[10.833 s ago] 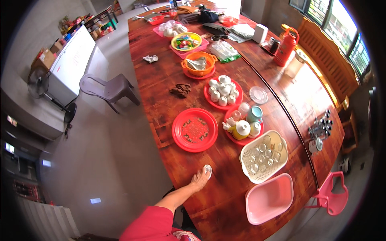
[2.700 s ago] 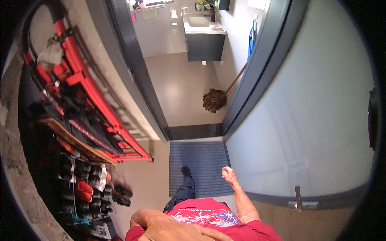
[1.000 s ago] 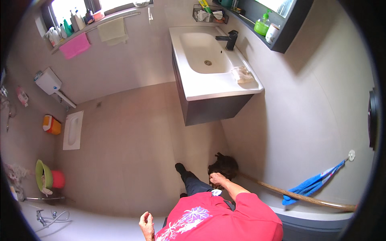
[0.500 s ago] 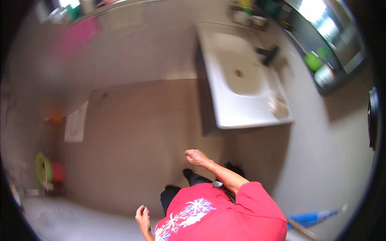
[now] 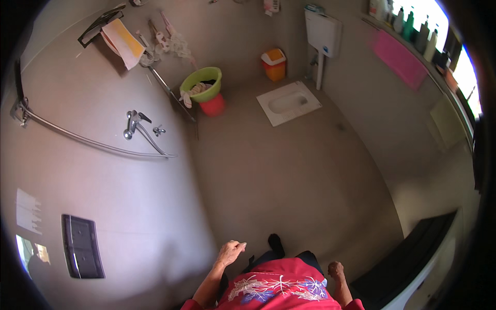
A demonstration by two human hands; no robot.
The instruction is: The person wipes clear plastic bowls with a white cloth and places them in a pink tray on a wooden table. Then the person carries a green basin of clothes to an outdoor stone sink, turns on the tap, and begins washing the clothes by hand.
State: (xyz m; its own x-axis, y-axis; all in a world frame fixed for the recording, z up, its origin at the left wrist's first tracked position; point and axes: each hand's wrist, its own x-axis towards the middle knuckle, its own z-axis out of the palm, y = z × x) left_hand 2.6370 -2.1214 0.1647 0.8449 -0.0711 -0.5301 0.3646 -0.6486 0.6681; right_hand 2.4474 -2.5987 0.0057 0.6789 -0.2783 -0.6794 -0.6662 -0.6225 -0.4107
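My left hand [image 5: 231, 253] hangs in front of my left hip, its fingers curled loosely together, and nothing shows in it. Lower on the other side, my right hand [image 5: 336, 269] is closed in a loose fist beside my right hip, with no object visible in it. Neither hand touches anything. The dark cabinet [image 5: 408, 253] with a white basin edge is the nearest thing to my right hand. To the left of my left hand runs the pale wall, which carries a dark recessed panel [image 5: 82, 246].
Ahead, a green basin [image 5: 216, 88] of cloths rests on a red bucket [image 5: 213, 106]. A squat toilet [image 5: 275, 117], an orange bin [image 5: 274, 70] and a white cistern [image 5: 322, 32] stand farther back. A shower tap [image 5: 135, 124] with hose is on the left wall; bottles [image 5: 408, 27] line the right sill.
My view has turned left from the sink toward the squat toilet and shower wall. My left hand has come forward; my right hand has swung back beside my hip.
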